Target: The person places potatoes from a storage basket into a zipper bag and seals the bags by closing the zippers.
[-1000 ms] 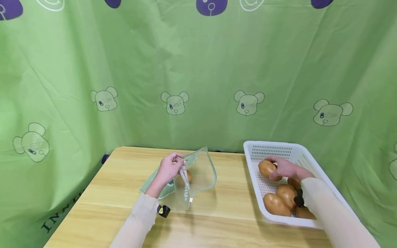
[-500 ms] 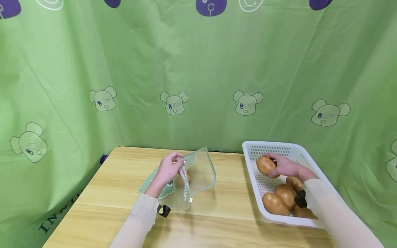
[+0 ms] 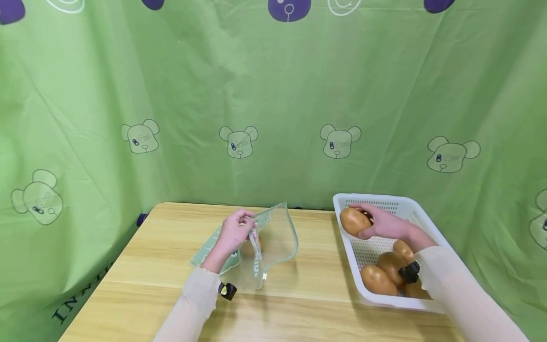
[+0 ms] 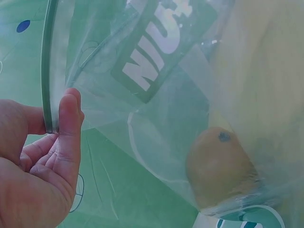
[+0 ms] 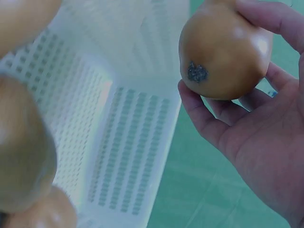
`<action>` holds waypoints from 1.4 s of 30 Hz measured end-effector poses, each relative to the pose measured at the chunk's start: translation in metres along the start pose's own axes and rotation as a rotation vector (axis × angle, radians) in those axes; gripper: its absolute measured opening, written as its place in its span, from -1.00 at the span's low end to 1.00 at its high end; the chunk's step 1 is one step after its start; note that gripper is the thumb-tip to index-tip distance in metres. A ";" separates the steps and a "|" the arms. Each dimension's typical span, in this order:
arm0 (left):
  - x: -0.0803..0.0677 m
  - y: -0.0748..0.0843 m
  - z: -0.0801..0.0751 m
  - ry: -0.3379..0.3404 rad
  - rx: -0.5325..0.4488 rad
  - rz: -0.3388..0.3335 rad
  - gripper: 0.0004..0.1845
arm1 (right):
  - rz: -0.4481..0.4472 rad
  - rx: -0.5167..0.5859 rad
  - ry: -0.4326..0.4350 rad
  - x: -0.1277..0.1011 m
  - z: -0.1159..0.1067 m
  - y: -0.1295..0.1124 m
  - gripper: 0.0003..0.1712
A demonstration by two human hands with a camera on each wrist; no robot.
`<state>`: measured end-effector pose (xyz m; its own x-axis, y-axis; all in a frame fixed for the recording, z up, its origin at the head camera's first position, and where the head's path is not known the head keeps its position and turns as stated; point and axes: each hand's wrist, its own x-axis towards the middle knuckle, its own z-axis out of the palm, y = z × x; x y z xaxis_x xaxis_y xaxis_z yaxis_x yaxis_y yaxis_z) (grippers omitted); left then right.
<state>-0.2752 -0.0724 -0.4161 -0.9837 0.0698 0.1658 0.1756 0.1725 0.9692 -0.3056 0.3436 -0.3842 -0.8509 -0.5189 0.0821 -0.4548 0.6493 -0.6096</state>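
Fruit point(image 3: 353, 222) moved leftward, right hand point(image 3: 386, 224) gripping it
Glossy brown, dark patch point(image 5: 197, 72) outside that grip; left hand point(image 3: 233, 234) pinches bag point(image 3: 279, 237)

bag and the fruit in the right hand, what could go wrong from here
The left hand pinches the bag only at its edge, so the opening might sag or slip away. The fruit in the right hand looks smooth and shiny, so it could slide out. It also appears close to the basket's rim and may bump it.
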 end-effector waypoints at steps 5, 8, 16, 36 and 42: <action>-0.001 0.000 0.002 0.005 0.008 0.015 -0.78 | -0.072 -0.012 -0.004 0.003 0.007 -0.018 0.00; -0.001 0.001 0.002 0.007 0.014 0.014 -0.78 | -0.090 -0.012 -0.007 0.004 0.010 -0.027 0.01; 0.000 0.000 0.003 0.009 0.012 0.009 -0.79 | -0.140 0.003 -0.018 0.007 0.017 -0.051 -0.03; -0.001 -0.002 0.005 -0.005 -0.007 -0.012 -0.77 | -0.184 0.102 -0.093 0.016 0.039 -0.089 -0.10; -0.003 0.002 0.005 -0.015 -0.005 -0.009 -0.76 | -0.188 0.164 -0.112 0.023 0.045 -0.102 -0.10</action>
<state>-0.2720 -0.0671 -0.4158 -0.9845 0.0834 0.1541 0.1664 0.1680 0.9717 -0.2671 0.2401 -0.3552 -0.7166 -0.6864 0.1235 -0.5459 0.4418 -0.7119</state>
